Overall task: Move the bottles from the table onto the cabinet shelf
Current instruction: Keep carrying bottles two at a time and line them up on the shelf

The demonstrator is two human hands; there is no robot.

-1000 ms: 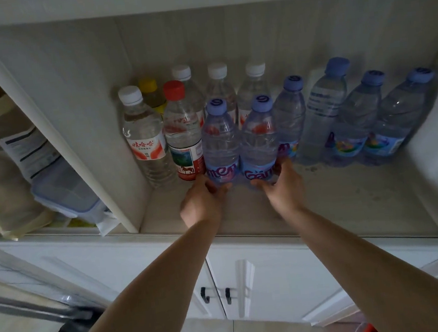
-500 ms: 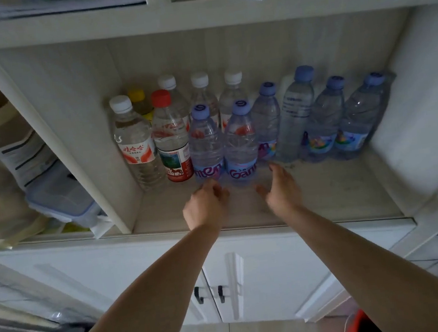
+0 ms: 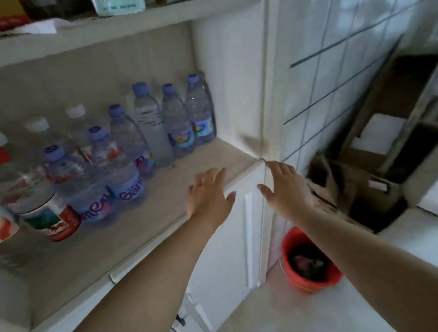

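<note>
Presently both grips are released and empty: left hand (image 3: 209, 194) over the shelf (image 3: 185, 169) front edge, right hand (image 3: 286, 188) beyond its corner; bottles (image 3: 119, 160) stand behind.

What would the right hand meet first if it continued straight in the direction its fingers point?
Probably the cabinet's right side panel, near its front edge. The open right hand points up and slightly left toward it, though depth is unclear.
</note>
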